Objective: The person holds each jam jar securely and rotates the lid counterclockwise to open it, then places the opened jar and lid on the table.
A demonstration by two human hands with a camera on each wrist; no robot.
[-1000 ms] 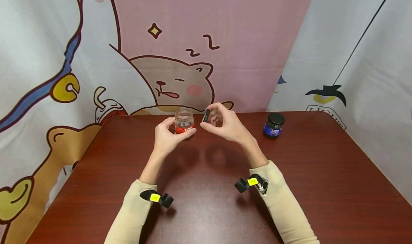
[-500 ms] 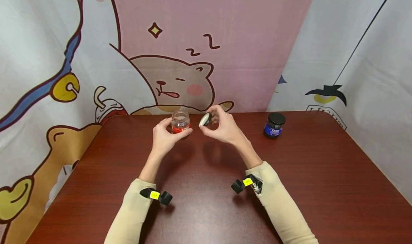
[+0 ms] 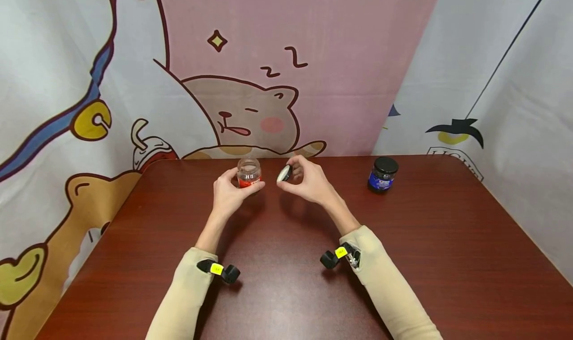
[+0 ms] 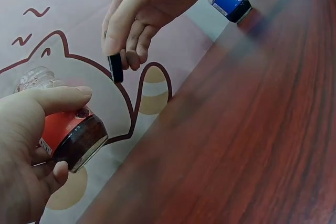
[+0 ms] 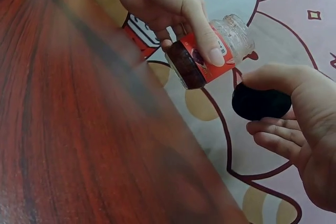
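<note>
Near the far side of the table, my left hand (image 3: 228, 193) grips a small glass jar (image 4: 73, 132) with a red label, thumb across the front. The jar's mouth is uncovered, and dark contents show at its bottom in both wrist views. To its right, my right hand (image 3: 311, 180) pinches a round black lid (image 5: 260, 100) between thumb and fingers. The lid is tilted on edge, its pale inner side (image 3: 283, 173) turned toward the jar in the head view. A gap separates lid and jar.
A second jar (image 3: 382, 175) with a black lid and blue label stands upright at the right rear of the dark red wooden table (image 3: 277, 280). Behind the table's far edge hangs a cartoon-printed cloth (image 3: 349, 81).
Both hands have come down slightly with the jar and the lid, and the jar has shifted a little left. The lid has turned so its pale inside shows. The blue-labelled jar stays put.
</note>
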